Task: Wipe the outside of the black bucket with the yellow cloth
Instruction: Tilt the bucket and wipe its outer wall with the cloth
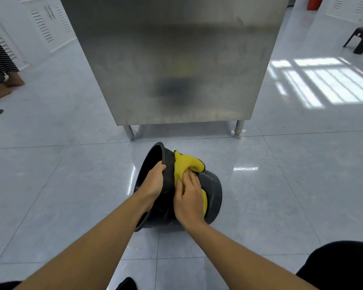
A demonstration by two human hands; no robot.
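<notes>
The black bucket (213, 191) lies tipped on its side on the tiled floor, its mouth facing left and its base to the right. My left hand (153, 181) grips the bucket's rim at the top of the mouth. My right hand (189, 197) presses the yellow cloth (186, 162) against the bucket's outer wall; the cloth drapes over the upper side and part of it shows below my palm.
A tall stainless steel cabinet (176, 59) on short legs stands just behind the bucket. A person's bare feet (0, 88) are at the far left. A dark stool (362, 39) sits at the far right. My knees (340, 266) frame the bottom edge.
</notes>
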